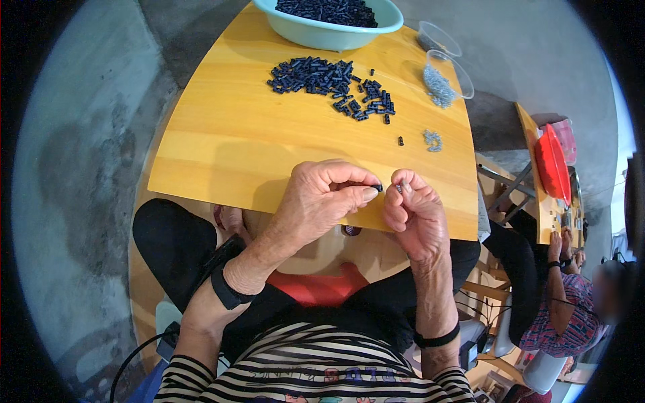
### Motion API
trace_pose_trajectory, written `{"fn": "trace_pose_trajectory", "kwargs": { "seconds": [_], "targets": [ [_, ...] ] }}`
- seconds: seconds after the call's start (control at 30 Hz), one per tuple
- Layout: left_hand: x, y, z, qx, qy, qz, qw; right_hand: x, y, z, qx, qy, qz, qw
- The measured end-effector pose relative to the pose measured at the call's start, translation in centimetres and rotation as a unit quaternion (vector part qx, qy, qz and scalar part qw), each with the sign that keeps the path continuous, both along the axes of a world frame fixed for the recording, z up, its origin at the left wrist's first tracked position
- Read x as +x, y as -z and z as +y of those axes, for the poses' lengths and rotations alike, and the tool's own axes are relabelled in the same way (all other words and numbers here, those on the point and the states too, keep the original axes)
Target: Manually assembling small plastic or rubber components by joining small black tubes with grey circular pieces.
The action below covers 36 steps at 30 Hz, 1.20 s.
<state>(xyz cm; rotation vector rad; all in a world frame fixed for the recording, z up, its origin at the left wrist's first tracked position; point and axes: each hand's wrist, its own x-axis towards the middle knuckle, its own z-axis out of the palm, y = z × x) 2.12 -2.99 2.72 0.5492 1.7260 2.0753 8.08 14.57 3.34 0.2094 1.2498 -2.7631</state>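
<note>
My left hand (pixel 321 196) pinches a small black plastic piece (pixel 377 188) between thumb and forefinger, over the table's near edge. Just to its right, my right hand (pixel 418 213) holds a small metal spring (pixel 399 189) between thumb and forefinger, its other fingers curled. A narrow gap separates the two parts. Beyond my hands, one loose black piece (pixel 400 141) lies beside a little group of silvery springs (pixel 433 140). Farther off is a spread pile of black plastic pieces (pixel 312 75).
A light green basin (pixel 306 30) full of black pieces stands at the table's (pixel 222 134) far edge. Two clear tubs stand at the far right, one with springs (pixel 440 87) spilling toward its rim. Another person (pixel 561 302) works at a second table with a red basin (pixel 552 164).
</note>
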Motion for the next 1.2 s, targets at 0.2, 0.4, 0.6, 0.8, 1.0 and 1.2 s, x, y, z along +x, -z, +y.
{"fn": "trace_pose_trajectory", "kwargs": {
  "seconds": [0.2, 0.4, 0.6, 0.8, 1.0, 1.2],
  "targets": [
    [0.1, -0.1, -0.1, -0.015, 0.001, 0.037, 0.999, 0.1, -0.5, 0.1, 0.019, -0.016, 0.018, 1.000],
    [0.2, -0.5, -0.5, -0.016, -0.006, 0.057, 0.998, 0.6, -0.5, -0.6, 0.027, 0.001, 0.004, 1.000],
    [0.3, -0.5, -0.6, 0.000, -0.006, 0.054, 0.999, 0.7, 0.0, -1.0, -0.047, -0.001, -0.005, 0.999],
    [0.2, -0.5, -1.0, -0.011, -0.004, 0.061, 0.998, 0.9, 0.2, -1.5, -0.101, -0.005, -0.027, 0.995],
    [0.4, -0.6, -0.9, -0.008, -0.002, 0.057, 0.998, 0.9, 0.5, -1.7, -0.085, 0.004, -0.025, 0.996],
    [0.2, -0.1, -0.9, 0.000, -0.010, 0.054, 0.998, 1.4, -0.5, -1.7, 0.054, 0.042, -0.029, 0.997]
  ]
}}
